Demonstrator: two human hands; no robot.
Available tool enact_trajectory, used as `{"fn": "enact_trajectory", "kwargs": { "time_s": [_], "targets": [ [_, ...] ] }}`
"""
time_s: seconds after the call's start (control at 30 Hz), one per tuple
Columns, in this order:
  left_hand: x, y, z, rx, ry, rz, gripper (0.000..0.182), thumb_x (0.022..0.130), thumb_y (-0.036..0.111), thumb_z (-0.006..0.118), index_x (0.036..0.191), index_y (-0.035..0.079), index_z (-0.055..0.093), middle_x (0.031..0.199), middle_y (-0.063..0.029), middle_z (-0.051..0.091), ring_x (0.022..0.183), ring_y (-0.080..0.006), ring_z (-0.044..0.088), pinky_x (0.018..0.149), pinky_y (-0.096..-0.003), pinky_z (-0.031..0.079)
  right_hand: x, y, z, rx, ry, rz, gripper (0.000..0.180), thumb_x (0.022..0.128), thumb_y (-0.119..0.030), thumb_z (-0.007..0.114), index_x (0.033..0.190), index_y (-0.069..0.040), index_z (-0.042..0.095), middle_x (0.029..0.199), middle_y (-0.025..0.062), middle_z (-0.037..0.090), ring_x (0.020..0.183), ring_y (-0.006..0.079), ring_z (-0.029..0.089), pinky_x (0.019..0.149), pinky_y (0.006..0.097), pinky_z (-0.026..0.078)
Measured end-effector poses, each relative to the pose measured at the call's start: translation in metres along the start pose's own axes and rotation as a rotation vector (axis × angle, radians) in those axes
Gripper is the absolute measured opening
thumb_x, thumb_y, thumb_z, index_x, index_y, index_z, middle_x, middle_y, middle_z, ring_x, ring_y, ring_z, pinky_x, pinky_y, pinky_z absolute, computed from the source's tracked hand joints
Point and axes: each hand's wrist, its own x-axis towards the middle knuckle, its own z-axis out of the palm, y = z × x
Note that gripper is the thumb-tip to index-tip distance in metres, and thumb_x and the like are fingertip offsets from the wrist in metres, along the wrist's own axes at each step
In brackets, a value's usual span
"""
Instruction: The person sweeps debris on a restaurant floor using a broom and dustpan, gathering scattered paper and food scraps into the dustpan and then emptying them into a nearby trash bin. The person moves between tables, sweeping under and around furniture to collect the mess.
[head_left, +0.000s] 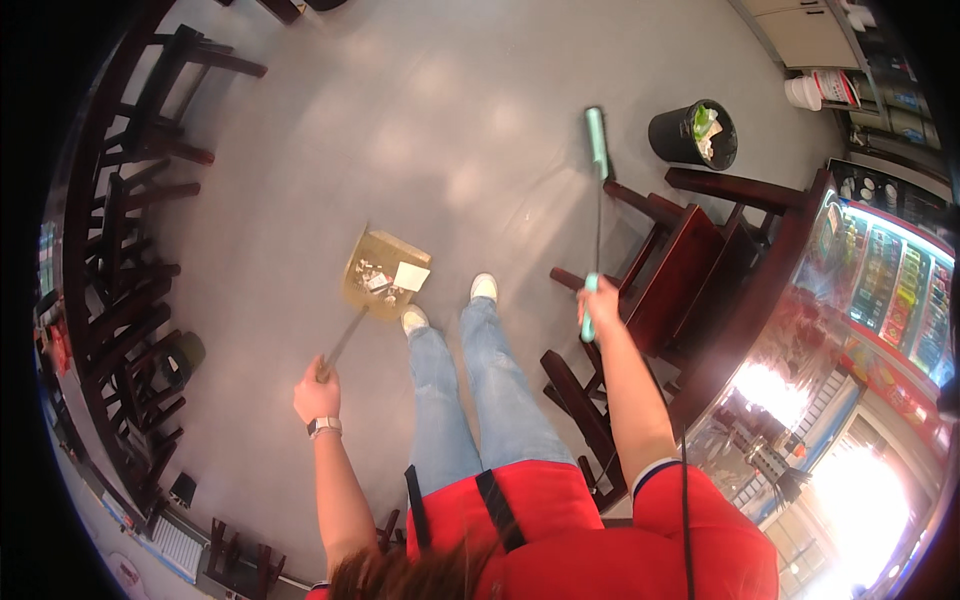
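My left hand (316, 393) grips the handle of a long-handled dustpan (411, 249). The yellowish pan rests on the grey floor just ahead of my left shoe. In it lie a whitish piece of paper (411, 276) and small litter (375, 281). My right hand (602, 306) is closed around the mint-green grip of a broom (595, 135). Its thin shaft runs forward to a mint-green head, held out near the leg of a dark wooden stool. The head looks slightly blurred, and I cannot tell whether its bristles touch the floor.
A black waste bin (670, 140) with rubbish inside stands ahead to the right. Dark wooden stools (667, 285) crowd a table on my right, with a lit drinks fridge (900, 277) beyond. More dark stools (161, 142) line the left. Another bin (186, 358) sits among them. White buckets (802, 93) stand by a cabinet.
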Motion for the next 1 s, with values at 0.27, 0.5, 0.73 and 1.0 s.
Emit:
{"fn": "enact_trajectory", "kwargs": {
  "time_s": [0.27,0.5,0.73,1.0],
  "targets": [
    [0.008,-0.008,-0.008,-0.028,-0.041,-0.02,0.029,0.076,0.026,0.062,0.104,0.02,0.067,0.087,-0.01,0.068,0.08,-0.0287,0.065,0.071,-0.0388,0.053,-0.165,0.053,-0.025,-0.064,-0.027,0.187,0.055,0.076,0.002,0.057,0.129,-0.004,0.047,0.057,0.0038,0.05,0.039,0.0126,0.047,0.033,0.0286,0.039],
    [0.01,-0.017,-0.018,-0.028,-0.053,-0.015,0.028,0.077,0.026,0.061,0.103,0.02,0.068,0.087,-0.0102,0.068,0.08,-0.0298,0.065,0.071,-0.0397,0.053,-0.171,0.076,-0.022,-0.084,0.169,0.186,0.032,0.078,0.0,0.055,0.109,0.003,0.056,0.054,0.0051,0.049,0.038,0.0134,0.046,0.032,0.0293,0.037],
    [0.005,-0.031,-0.015,-0.032,-0.023,0.022,0.027,0.077,0.027,0.061,0.102,0.02,0.068,0.084,-0.0099,0.068,0.077,-0.0306,0.065,0.069,-0.0399,0.053,-0.104,0.099,0.052,0.045,0.094,0.14,0.01,0.076,0.003,0.051,0.084,0.003,0.046,0.057,0.0074,0.049,0.042,0.0166,0.05,0.035,0.0321,0.041],
    [-0.01,-0.034,-0.006,0.052,-0.082,0.132,0.029,0.078,0.029,0.06,0.105,0.02,0.067,0.082,-0.0106,0.068,0.075,-0.0315,0.065,0.067,-0.0409,0.053,-0.222,0.121,-0.015,0.036,-0.039,0.168,0.032,0.079,-0.001,0.056,0.11,0.0,0.048,0.059,0.0038,0.048,0.041,0.0128,0.045,0.036,0.0282,0.038]
  ]
}}
